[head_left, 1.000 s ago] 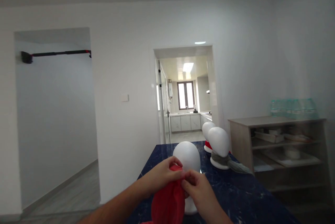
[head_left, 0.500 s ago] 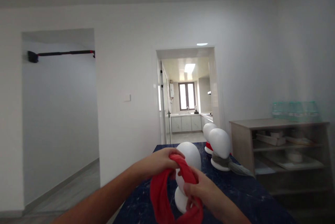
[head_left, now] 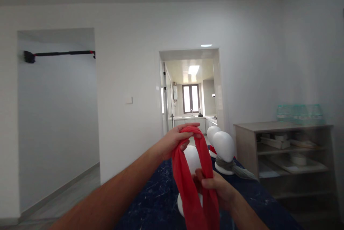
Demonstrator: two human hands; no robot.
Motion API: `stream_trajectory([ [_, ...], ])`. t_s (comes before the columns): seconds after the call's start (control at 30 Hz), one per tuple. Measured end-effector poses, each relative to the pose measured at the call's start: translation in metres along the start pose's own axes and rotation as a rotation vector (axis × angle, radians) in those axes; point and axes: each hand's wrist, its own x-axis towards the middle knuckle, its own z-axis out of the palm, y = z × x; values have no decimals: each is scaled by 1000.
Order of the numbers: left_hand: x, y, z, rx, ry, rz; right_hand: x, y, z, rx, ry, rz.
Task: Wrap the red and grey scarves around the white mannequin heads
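Note:
A red scarf (head_left: 185, 183) hangs in a long loop in front of a white foam mannequin head (head_left: 192, 156), hiding much of it. At the top of the loop, my left hand (head_left: 178, 138) is closed on the cloth, with some fingers stretched past it. My right hand (head_left: 217, 187) pinches the right strand lower down, around the height of the head's neck. Part of the head's round white base shows behind the cloth. The lower end of the scarf runs out of the bottom of the picture.
On the dark blue marbled table (head_left: 153, 197), a white mannequin head (head_left: 223, 146) wears a grey scarf (head_left: 236, 168). Behind it another head (head_left: 212, 135) has red cloth at its neck. A shelf unit (head_left: 244, 144) at the right carries bottles (head_left: 299, 113). A doorway opens onto a kitchen.
My left hand has risen with the scarf, and the loop is now drawn out taller in front of the head. My right hand has moved slightly right and stays on the cloth.

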Motion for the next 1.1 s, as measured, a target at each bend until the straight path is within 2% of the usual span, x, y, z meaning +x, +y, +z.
stream_trajectory([
  [0.1,10,0,-6,-77,15,20,1,-3,-5,-8,30,25],
  [0.27,22,-1,-13,-123,46,42,2,11,-10,22,-112,97],
  [0.37,22,-2,-19,-140,70,36,-4,23,-26,58,-112,54],
  [0.47,18,-4,-31,-213,104,41,-12,22,-49,64,-81,3],
  [0.67,17,-21,-66,-444,252,80,-28,-23,-104,-77,-6,55],
  [0.77,27,-36,-86,-558,348,95,-31,-48,-132,-207,15,188],
  [0.83,38,-49,-100,-616,423,124,-26,-59,-147,-261,52,221],
  [0.9,53,-62,-112,-648,485,159,-13,-65,-158,-239,150,114],
  [1.0,77,-84,-125,-683,557,185,16,-63,-168,-143,355,-153],
  [1.1,93,-106,-133,-725,626,185,45,-52,-177,-85,454,-252],
])
